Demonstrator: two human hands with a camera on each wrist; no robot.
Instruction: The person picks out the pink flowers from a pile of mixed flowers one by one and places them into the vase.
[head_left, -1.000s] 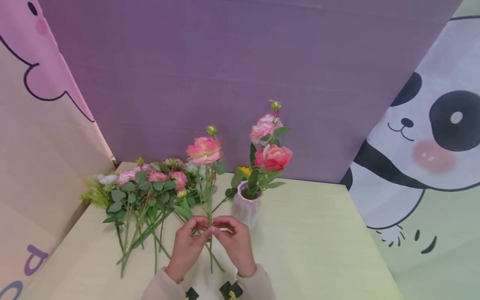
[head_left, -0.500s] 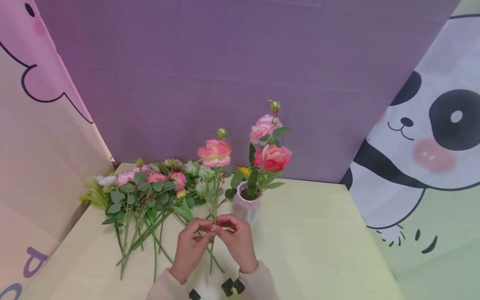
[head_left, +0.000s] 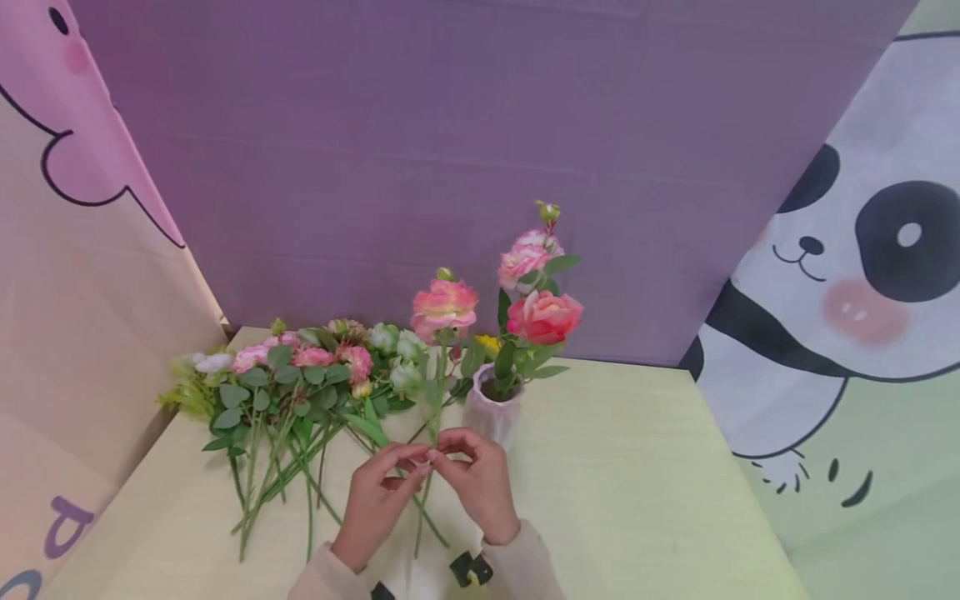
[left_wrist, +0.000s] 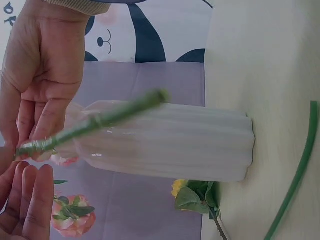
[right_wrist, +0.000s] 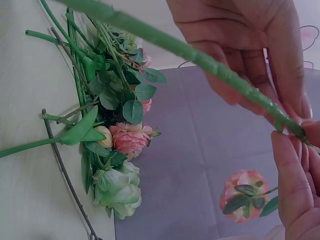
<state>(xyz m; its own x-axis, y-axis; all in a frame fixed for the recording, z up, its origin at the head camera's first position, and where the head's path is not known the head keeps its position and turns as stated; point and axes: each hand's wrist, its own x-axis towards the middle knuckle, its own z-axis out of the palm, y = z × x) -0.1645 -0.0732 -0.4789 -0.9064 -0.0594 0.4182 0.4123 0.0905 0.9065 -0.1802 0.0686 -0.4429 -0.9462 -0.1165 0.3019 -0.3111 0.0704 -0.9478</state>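
Note:
A pink-and-yellow artificial flower (head_left: 444, 310) with a small green bud stands upright above the table, its petals facing up. My left hand (head_left: 378, 504) and right hand (head_left: 477, 483) meet on its green stem (left_wrist: 110, 117), pinching it between thumbs and fingertips. The stem's lower end hangs free below the hands. Just behind my right hand is a pale ribbed vase (head_left: 491, 417), partly hidden by it. A coral rose (head_left: 545, 317) and a pink flower (head_left: 531, 257) stand in the vase.
Left on the table lies a heap of artificial flowers with pink blooms (head_left: 315, 356), white-green blooms (right_wrist: 117, 190) and leaves, stems toward me. A yellow flower (head_left: 489, 342) lies behind the vase. A purple panel (head_left: 480, 150) closes off the back; printed walls flank the table.
The held flower's head has moved right, toward the vase, and slightly lower. Both hands have shifted a little to the right, still pinching the stem.

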